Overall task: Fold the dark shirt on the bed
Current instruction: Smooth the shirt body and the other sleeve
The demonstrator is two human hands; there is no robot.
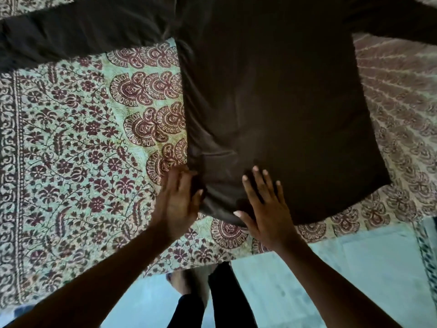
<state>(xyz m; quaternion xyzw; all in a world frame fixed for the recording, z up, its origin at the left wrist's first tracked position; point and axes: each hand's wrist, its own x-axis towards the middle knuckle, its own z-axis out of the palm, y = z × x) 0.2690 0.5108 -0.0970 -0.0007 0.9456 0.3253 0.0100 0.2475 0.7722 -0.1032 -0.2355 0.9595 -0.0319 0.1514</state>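
- Dark shirt [272, 102] lies spread flat on the bed, body panel running from the far side down toward the near edge; one sleeve [78, 34] stretches out to the left, the other reaches off past the upper right corner.
- Hem end of the shirt is nearest the person, its lower left corner bunched into soft folds.
- Left hand [177, 202] sits at that lower left corner, at the shirt's side edge. Fingers extended along the fabric edge, thumb lying against the cloth; whether any cloth is pinched under the fingers, I cannot tell.
- Right hand [264, 207] rests palm down on the hem just to the right of the left hand, fingers straight and spread apart, pressing flat on the fabric. Nothing held.
- The two hands are near each other, with the rumpled corner between them.
- Bedspread [78, 150] under the shirt is pale with a dark red floral and paisley print and a bordered edge.
- Below the bed edge: pale floor [354, 268], and the person's dark trouser legs [227, 299] and one foot.
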